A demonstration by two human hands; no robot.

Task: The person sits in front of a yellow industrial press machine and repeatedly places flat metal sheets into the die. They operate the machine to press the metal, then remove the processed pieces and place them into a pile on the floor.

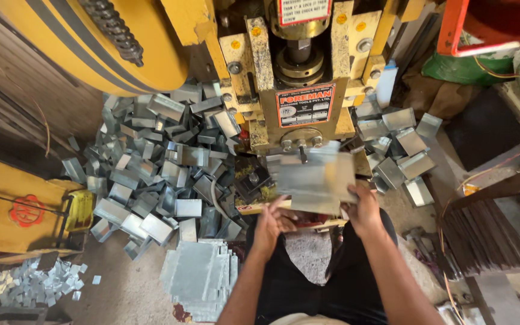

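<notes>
the right hand (365, 207) is gripping the right edge of the flat metal sheet (315, 180), its long axis lying crosswise under the yellow press (299, 90); the left hand (270, 224) is pinching its lower left edge.

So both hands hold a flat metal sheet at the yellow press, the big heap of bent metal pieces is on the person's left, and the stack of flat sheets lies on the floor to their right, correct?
Not quite: the head view shows the stack of flat sheets on the floor to the person's left. The rest holds: left hand and right hand hold the metal sheet at the yellow press, with the heap on the left.
</notes>
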